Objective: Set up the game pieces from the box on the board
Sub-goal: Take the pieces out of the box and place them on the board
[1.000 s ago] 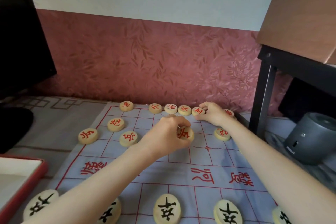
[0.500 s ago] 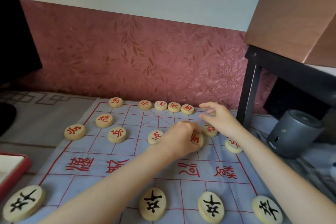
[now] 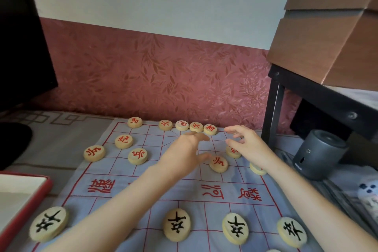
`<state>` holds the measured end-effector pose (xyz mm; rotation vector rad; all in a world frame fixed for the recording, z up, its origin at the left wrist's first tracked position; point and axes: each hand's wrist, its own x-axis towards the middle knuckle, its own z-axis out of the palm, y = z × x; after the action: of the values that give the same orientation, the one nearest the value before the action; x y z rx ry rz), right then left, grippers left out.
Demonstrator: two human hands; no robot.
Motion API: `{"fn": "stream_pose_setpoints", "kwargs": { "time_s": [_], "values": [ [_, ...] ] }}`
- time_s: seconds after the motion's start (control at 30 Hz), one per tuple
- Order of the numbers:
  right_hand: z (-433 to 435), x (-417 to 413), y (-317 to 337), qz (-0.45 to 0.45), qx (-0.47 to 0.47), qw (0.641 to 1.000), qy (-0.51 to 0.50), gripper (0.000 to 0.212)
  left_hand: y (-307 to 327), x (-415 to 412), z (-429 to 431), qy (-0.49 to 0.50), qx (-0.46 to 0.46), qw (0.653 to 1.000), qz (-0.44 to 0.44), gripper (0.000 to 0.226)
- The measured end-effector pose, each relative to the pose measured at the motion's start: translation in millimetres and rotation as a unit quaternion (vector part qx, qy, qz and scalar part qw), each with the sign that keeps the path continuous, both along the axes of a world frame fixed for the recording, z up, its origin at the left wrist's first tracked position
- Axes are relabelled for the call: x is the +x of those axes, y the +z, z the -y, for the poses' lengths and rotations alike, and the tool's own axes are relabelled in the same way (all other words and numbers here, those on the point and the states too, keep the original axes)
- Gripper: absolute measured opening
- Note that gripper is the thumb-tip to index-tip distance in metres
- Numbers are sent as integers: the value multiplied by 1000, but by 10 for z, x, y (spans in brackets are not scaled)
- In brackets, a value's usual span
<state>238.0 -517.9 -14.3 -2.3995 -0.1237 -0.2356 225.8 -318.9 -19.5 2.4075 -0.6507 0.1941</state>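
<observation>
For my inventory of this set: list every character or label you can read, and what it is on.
"馬": leftmost back-row piece.
"士": second back-row piece and fourth back-row piece.
"帥": third back-row piece.
"相": fifth back-row piece.
"炮": cannon piece.
"兵": three red soldier pieces.
"卒": four black pieces.
"楚河" and "漢": board, in red.
Two right-side pieces: covered, unreadable.
Grey cylinder label: too small to read.

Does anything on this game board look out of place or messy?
Nothing is spilled or broken. Only the spacing looks uneven: at the far edge one red-lettered piece sits alone, with a gap before the next four pieces.
</observation>
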Motion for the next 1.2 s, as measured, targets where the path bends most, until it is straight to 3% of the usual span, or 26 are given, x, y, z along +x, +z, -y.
{"fn": "stream_pose_setpoints", "kwargs": {
  "time_s": [0.47, 0.73, 0.93, 1.2],
  "values": [
    [-1591, -501, 167, -31, 1, 986, 165, 30, 188, -1052, -2120, 200, -36, 979, -13, 22],
    [-2645, -841, 64, -40, -15, 958, 283, 30, -63, -1846, -3206, 347, -20, 938, -13, 32],
    [-3356, -1055, -25, -46, -24, 938, 343, 35, -263, -2165, -3569, 370, -69, 926, 36, 30],
    [-4261, -1109, -75, -110, 25, 930, 350, 53, -352, -2393, -3599, 425, -13, 902, 72, 44]
  ]
}}
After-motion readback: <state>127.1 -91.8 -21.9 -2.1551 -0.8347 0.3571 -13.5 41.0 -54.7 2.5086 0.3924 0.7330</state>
